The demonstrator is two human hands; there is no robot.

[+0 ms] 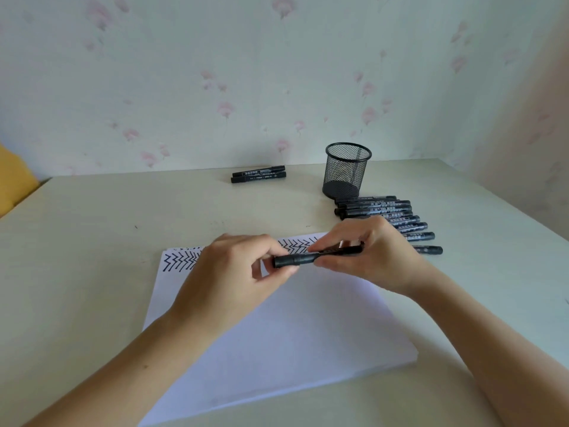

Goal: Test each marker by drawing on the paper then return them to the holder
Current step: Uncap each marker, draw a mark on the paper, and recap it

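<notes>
Both hands hold one black marker (303, 258) level above the white paper (277, 334). My left hand (234, 272) pinches its cap end, and my right hand (366, 257) grips the barrel. Black zigzag lines (181, 260) run along the paper's far edge, partly hidden by my hands. A black mesh holder (346, 171) stands upright at the back right and looks empty. Several black markers (385, 214) lie in a row just in front of the holder, some hidden behind my right hand. Two more markers (258, 174) lie side by side at the back centre.
The pale table (92, 226) meets a flowered wall at the back. A yellow object (15, 183) shows past the table's left edge. The table's right edge runs diagonally at the far right.
</notes>
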